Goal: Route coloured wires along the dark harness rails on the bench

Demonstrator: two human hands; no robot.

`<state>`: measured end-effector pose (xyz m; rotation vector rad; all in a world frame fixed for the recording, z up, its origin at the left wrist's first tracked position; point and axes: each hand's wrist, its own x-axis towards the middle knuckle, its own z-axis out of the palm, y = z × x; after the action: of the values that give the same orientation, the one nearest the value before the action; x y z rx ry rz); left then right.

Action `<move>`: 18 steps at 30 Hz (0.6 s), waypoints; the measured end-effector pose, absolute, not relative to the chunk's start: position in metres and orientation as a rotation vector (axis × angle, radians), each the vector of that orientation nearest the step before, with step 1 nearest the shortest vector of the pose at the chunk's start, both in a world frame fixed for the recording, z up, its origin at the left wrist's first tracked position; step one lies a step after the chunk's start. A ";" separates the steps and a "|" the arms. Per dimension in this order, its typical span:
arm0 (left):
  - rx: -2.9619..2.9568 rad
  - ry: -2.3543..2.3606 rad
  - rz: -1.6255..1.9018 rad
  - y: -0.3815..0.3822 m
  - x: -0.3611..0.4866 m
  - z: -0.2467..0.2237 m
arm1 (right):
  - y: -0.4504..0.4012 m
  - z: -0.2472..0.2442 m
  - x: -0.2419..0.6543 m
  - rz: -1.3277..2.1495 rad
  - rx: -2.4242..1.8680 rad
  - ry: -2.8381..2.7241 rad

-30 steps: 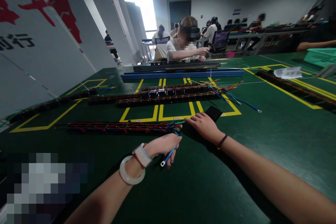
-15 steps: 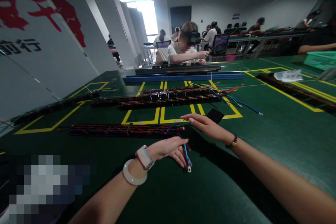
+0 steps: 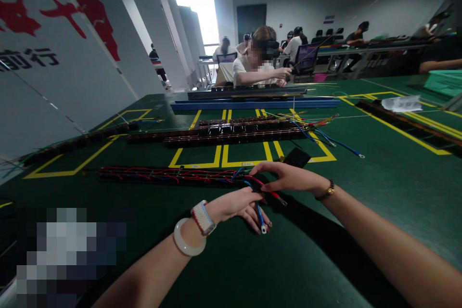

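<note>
My left hand [image 3: 245, 208] is palm-down low over the green table, thumb and forefinger closed on a blue cable [image 3: 260, 214] that ends in a metal ring lug. Its other fingers are spread beneath. Just above, my right hand [image 3: 288, 176] curves its thumb and fingers round a red cable [image 3: 275, 194], whose lugged end points to the lower right. Both cables come out of the right end of a long dark strip assembly [image 3: 162, 176] laced with red and blue wires. Part of the cables is hidden behind my fingers.
More dark strip assemblies [image 3: 231, 135] with loose lugged cables lie further back, near blue rails [image 3: 252, 104]. A small black piece [image 3: 296, 157] lies beyond my right hand. White paper [image 3: 401, 103] and a green basket [image 3: 443, 83] are at right. Another person [image 3: 252, 65] works across the table.
My right hand has lowered, its fingers curling onto the red cable. That cable's end has swung down to the right. My left hand keeps the blue cable, nearly in place.
</note>
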<state>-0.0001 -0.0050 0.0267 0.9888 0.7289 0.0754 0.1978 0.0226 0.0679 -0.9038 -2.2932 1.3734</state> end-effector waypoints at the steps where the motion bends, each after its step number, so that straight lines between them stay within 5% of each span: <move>1: 1.036 0.769 0.071 -0.005 0.000 0.025 | 0.023 0.068 0.200 1.290 -0.935 -2.353; 9: 1.167 0.835 0.066 -0.002 -0.002 0.018 | 0.028 0.049 0.212 0.632 -1.361 -2.626; 18: 0.728 0.754 0.298 -0.007 0.008 0.027 | 0.035 0.050 0.208 0.819 -1.373 -2.670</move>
<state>0.0082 -0.0068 0.0270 0.7284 0.7542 0.2981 0.2084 0.0350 0.0498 -1.3729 -2.6702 0.8189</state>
